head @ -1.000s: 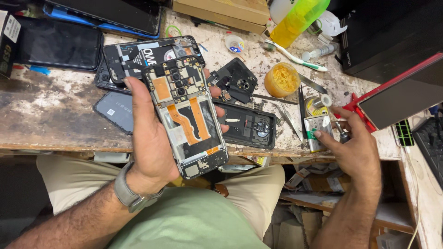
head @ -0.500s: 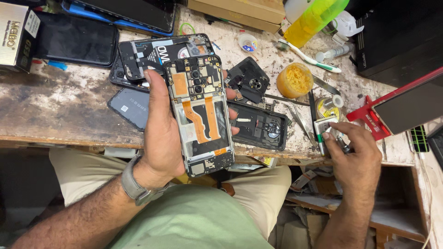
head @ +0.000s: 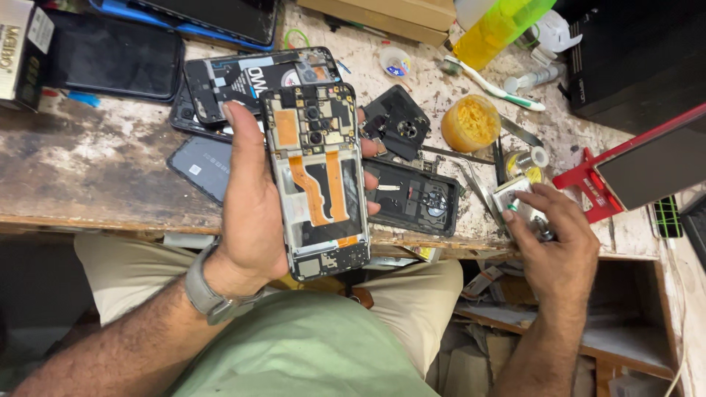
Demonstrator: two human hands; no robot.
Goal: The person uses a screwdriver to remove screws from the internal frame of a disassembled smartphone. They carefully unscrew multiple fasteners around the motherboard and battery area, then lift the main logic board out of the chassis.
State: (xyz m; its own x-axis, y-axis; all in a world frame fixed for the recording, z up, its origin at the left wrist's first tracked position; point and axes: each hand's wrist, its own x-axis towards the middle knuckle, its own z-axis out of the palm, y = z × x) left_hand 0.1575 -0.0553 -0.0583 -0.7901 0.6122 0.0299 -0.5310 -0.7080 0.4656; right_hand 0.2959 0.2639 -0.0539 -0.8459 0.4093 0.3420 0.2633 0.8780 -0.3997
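Left hand wrapped around opened phone mid-frame, upright; right hand pinching small metal part at right.

Left hand raised palm-up, fingers curled in a firm grip, watch on wrist, right hand lowered, fingertips pinched together

The right hand covers most of a small metal part; a yellow-green bottle is cut off at top edge.

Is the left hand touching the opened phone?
Touching. The head view shows the left hand wrapped around the opened phone, fingers on both edges.
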